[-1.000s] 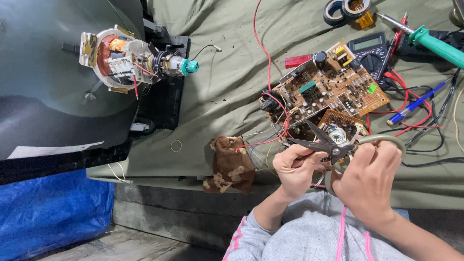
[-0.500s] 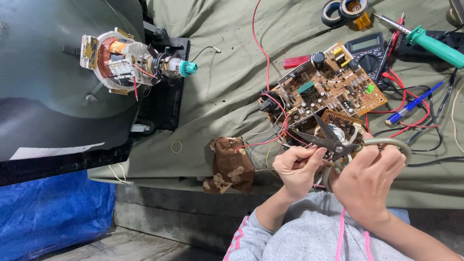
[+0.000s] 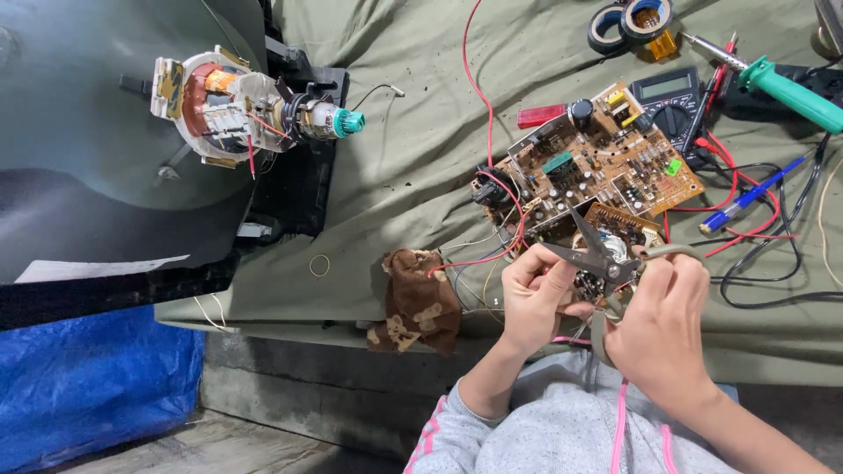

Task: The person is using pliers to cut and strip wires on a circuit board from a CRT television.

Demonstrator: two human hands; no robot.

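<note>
From the head camera, looking down: my right hand [image 3: 663, 329] is wrapped around the olive-green handles of a pair of scissors [image 3: 590, 250], whose blades stand open and point up toward the circuit board [image 3: 606, 171]. My left hand [image 3: 536, 294] is half curled just beside the blades, fingers pinched on something thin near the blade tips; I cannot tell exactly which wire it is. Red wires [image 3: 492, 254] loop from the board's near edge down past my left hand.

The board lies on an olive cloth [image 3: 421, 132] spread over the bench, tilted, close above my hands. A brown patterned rag [image 3: 417, 303] sits at the cloth's edge to the left of my left hand. Beyond the board are a multimeter [image 3: 669, 92], a green-handled soldering iron [image 3: 786, 92], two rolls of tape [image 3: 628, 19] and a blue pen [image 3: 751, 195]. Far left, a picture tube neck with its copper yoke [image 3: 228, 110] juts out.
</note>
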